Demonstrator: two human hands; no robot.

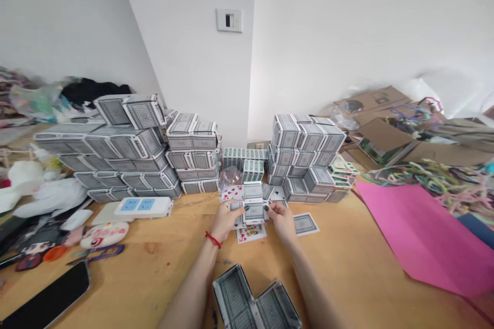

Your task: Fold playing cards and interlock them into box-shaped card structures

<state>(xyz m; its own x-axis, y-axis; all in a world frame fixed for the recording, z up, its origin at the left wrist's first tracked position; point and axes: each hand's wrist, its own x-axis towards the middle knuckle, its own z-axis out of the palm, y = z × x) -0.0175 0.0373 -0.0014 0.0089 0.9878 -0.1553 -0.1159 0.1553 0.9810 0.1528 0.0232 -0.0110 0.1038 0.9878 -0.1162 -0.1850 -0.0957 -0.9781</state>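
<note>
The left hand (pixel 226 220), its thumb pressed on top, is closed on the left side of a small card block (pixel 254 212), which is held at the middle of the desk (pixel 135 288). A king card (pixel 251 235) is seen at its near edge. The block's right side is pinched by the right hand (pixel 283 221). Beside that hand a face-down card (pixel 306 223) is laid, and farther right a pink sheet (pixel 428 239) is spread.

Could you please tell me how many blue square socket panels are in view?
2: the left blue square socket panel and the right blue square socket panel, side by side on the white plastic power strip. Any on its hidden sides cannot be seen.
</note>
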